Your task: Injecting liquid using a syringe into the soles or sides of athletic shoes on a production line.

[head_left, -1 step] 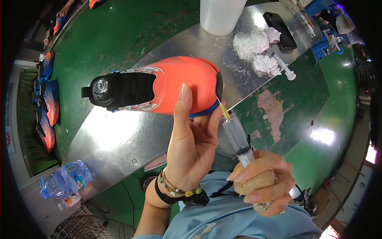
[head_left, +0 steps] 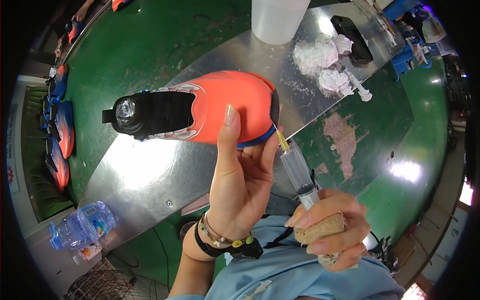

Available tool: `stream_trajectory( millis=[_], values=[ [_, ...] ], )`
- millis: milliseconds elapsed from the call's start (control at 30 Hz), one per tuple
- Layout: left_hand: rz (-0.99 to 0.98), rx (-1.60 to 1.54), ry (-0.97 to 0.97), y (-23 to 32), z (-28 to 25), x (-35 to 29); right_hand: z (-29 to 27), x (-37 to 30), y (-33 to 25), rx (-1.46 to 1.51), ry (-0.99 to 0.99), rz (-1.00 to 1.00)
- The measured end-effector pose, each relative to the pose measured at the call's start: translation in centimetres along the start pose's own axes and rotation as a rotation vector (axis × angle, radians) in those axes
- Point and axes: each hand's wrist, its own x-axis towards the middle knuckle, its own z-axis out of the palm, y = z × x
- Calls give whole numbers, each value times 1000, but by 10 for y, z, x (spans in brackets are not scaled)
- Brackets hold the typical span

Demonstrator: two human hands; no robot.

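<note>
Shoe: one orange shoe with a black collar is held up over the steel plate, toe to the right. It looks light, since one hand carries it easily, and its upper seems soft while the sole edge is stiffer. The firm place to hold it is under the sole near the toe, which is where it is gripped now.

Going left to right: several more orange and blue shoes lie along the left rim of the green table; about four show, though the edge blurs them. One clear water bottle lies below them. The left hand is closed around the shoe's toe from beneath, thumb up over the orange upper. One white cup stands at the top of the plate. One syringe points its needle at the seam by the toe; its barrel is thin, clear plastic and likely slippery, the needle fragile. The right hand is clenched on the syringe's lower end together with a tan pad. Two wads of white tissue and one black phone lie further right.
</note>
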Motion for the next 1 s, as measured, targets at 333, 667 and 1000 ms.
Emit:
stream_trajectory(
  millis=[333, 667, 1000],
  values=[
    [65, -86, -27, 8, 4, -11, 2, 12, 19, 170, 252, 68],
    [42, 111, -103, 8, -4, -23, 29, 72, 102, 638, 82, 224],
    [79, 132, -232, 0, -19, -19, 29, 78, 93, 641, 18, 278]
  ],
)
